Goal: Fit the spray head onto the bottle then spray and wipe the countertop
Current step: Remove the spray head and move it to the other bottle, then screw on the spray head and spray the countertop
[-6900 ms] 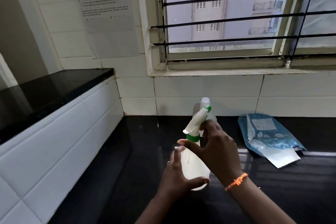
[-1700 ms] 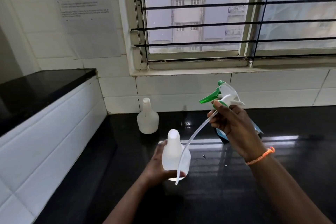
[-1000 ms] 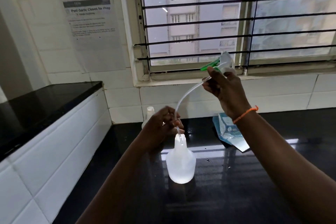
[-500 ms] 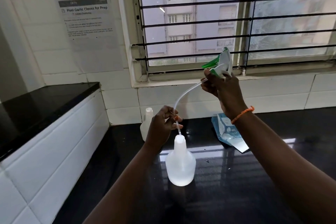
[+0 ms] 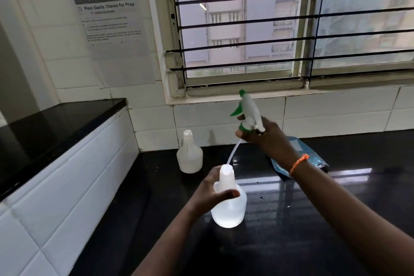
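Note:
A translucent white bottle [image 5: 229, 206] with some clear liquid stands on the black countertop [image 5: 291, 231]. My left hand [image 5: 209, 192] wraps around its shoulder and neck. My right hand [image 5: 262, 139] holds the white and green spray head [image 5: 247, 111] above and behind the bottle, nozzle tilted up. Its thin dip tube [image 5: 233, 152] runs down from the head into the bottle's open mouth. The head sits well above the neck, not touching it.
A second, uncapped white bottle [image 5: 189, 154] stands by the tiled back wall. A blue plastic packet [image 5: 313, 159] lies behind my right wrist. A raised black ledge [image 5: 56, 123] with a white tiled face runs along the left. A barred window is above.
The dip tube has gone into the bottle's mouth and the spray head has come down lower. My left hand let go of the tube and now grips the bottle.

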